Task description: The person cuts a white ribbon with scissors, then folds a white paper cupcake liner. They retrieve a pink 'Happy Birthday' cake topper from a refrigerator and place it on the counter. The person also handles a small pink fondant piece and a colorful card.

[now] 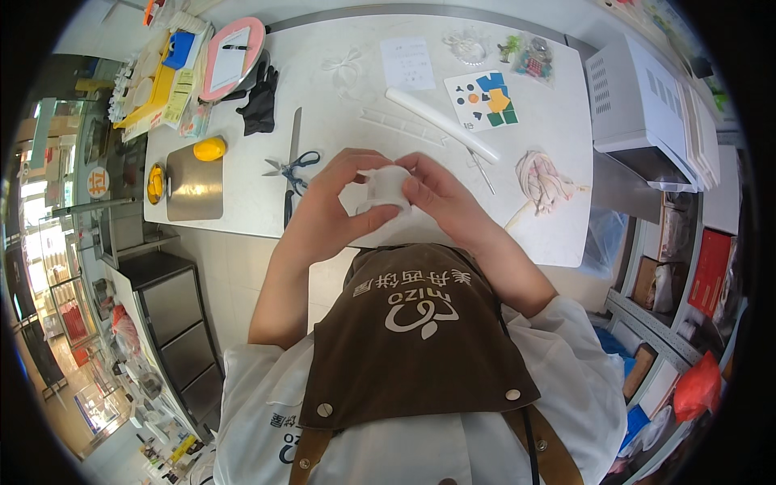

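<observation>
White object (388, 187), fingers (354, 162) hiding edges, indistinct

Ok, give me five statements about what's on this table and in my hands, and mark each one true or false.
1. The left hand and right hand both touch one white object. True.
2. The scissors lie to the right of both hands. False: the scissors lie to their left.
3. A black glove lies near the pink round item. True.
4. The long white roll stands upright. False: it lies flat on the table.
5. The crumpled cloth lies right of the roll. True.
</observation>
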The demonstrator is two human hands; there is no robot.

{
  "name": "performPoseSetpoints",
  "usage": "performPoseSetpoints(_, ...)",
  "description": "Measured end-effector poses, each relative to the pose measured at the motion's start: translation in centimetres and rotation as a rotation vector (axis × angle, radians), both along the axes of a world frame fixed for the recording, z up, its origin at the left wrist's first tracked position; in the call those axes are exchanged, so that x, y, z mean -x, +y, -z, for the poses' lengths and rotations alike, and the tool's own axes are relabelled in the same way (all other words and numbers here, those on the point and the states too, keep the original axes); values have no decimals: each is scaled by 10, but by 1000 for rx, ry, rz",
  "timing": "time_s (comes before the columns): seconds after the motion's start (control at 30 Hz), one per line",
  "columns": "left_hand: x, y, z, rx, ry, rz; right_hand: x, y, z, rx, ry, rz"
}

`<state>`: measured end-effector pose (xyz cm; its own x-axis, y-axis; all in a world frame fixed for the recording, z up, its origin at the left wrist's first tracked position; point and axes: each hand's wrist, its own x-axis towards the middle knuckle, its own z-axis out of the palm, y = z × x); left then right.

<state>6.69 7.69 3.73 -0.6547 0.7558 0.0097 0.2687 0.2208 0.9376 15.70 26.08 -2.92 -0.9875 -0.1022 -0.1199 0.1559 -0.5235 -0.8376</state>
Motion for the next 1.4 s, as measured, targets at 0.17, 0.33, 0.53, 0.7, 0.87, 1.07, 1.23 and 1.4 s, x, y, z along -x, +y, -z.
performPoseSetpoints(0.17,-1,2,-13,176,164,-47,-3,7,-24,-590,233,78)
performPoseSetpoints(0.33,-2,4,-16,216,126,-52,-3,6,-26,-542,229,66)
performPoseSetpoints(0.53,-10,8,10,-142,-120,-107,-2,-4,-17,16,155,135)
performPoseSetpoints(0.7,-11,8,30,-338,-361,-160,-2,-11,-12,45,115,185)
performPoseSetpoints(0.87,-6,-4,19,-46,-113,-174,-3,4,-29,-450,224,131)
performPoseSetpoints(1.07,-7,-1,-4,293,174,-61,1,17,-34,-814,275,-30)
performPoseSetpoints(1.23,-7,3,3,114,-26,-78,0,11,-19,-354,154,76)
performPoseSetpoints(1.4,-10,9,20,-156,-210,-131,1,-4,-10,71,5,129)
